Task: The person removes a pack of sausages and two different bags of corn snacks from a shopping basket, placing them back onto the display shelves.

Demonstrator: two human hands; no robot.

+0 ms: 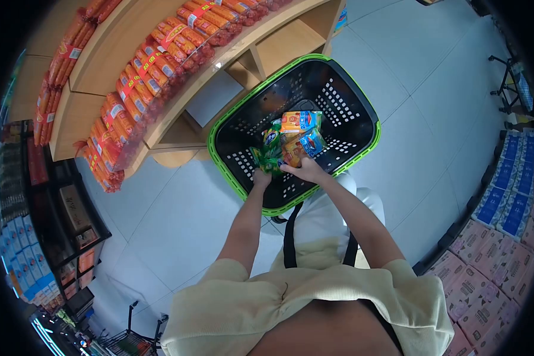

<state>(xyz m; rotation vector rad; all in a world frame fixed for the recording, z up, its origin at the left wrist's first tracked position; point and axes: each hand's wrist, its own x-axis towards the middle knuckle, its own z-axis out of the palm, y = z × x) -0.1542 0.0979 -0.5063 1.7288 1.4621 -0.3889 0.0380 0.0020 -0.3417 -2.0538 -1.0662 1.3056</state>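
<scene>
A black shopping basket (345,88) with a bright green rim stands in front of me, and both hands reach inside it. My left hand (262,177) is closed on the lower edge of a green snack bag (269,155) with dark print. Beside it, my right hand (305,171) has its fingers closed at the bag's lower right corner; the fingertips are partly hidden. Touching the green bag on its right are a yellow-orange and blue snack pack (300,121) and a second, similar pack (310,143) lying below it, nearest my right hand.
A curved wooden shelf (204,62) holding rows of orange-red sausage packs (141,80) borders the basket's upper left. Pink cartons (477,285) and blue-white packs (510,178) are stacked at right. A dark shelf rack (71,202) stands left, a cart (133,338) lower left.
</scene>
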